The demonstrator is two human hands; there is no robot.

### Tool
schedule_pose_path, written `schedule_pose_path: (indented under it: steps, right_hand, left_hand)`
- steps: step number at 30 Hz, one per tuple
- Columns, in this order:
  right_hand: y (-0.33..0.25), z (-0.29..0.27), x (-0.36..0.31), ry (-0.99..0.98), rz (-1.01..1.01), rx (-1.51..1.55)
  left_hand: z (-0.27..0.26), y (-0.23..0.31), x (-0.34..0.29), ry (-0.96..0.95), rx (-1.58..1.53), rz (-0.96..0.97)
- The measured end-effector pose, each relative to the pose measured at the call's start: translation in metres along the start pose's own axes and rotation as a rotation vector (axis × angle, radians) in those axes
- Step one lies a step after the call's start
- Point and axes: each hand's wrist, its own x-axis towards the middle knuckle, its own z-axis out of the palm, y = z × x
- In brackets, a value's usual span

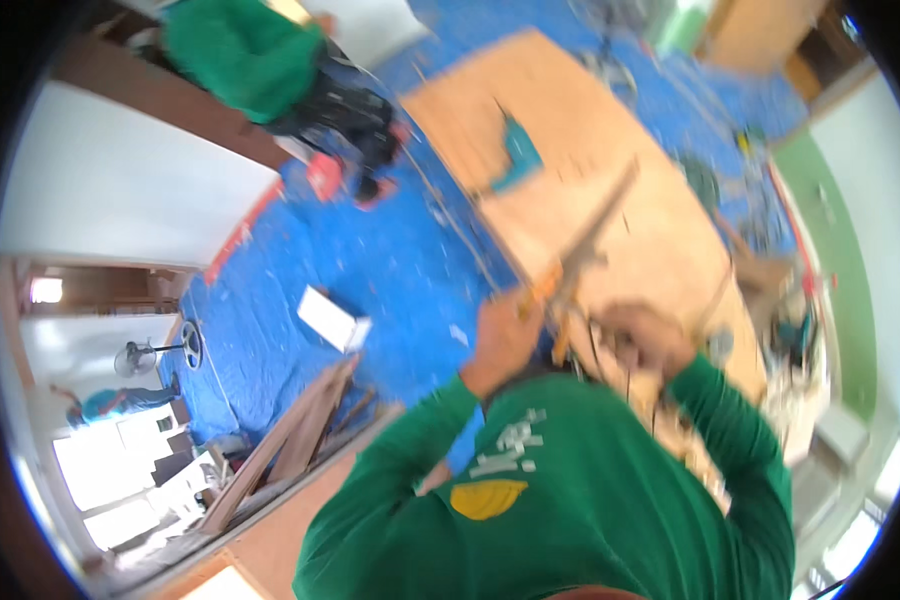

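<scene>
My left hand (508,335) is closed around a long tool (582,255) with a grey bar and orange parts, blurred by motion; its exact kind does not show. The bar points away over a light wooden panel (660,230). To the right of the tool, my right hand (647,337) is curled, close to a thin dark cord (596,345). What its fingers hold is too blurred to make out. Farther off on the panel lies a teal power drill (518,153), apart from both hands.
Blue sheeting (370,240) covers the floor. A person in a green top (245,60) is low down at the far left; another (120,402) is by a standing fan (137,358). A white box (330,318) and wooden boards (290,430) lie left. Tools and scraps crowd the right.
</scene>
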Motion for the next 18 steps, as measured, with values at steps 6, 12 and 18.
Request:
schedule_pose_path:
  steps: [6,12,18]
  right_hand:
    - [0.006,0.028,-0.019,0.472,-1.125,-1.556]
    - [0.032,0.004,0.01,0.352,-0.981,-0.978]
    - [0.023,-0.001,0.01,0.151,-0.445,-0.317]
  left_hand:
    - [-0.006,0.0,-0.012,-0.082,-0.043,-0.247]
    - [-0.01,0.012,0.01,-0.088,0.065,-0.103]
    - [-0.005,0.018,0.013,-0.128,0.054,-0.183]
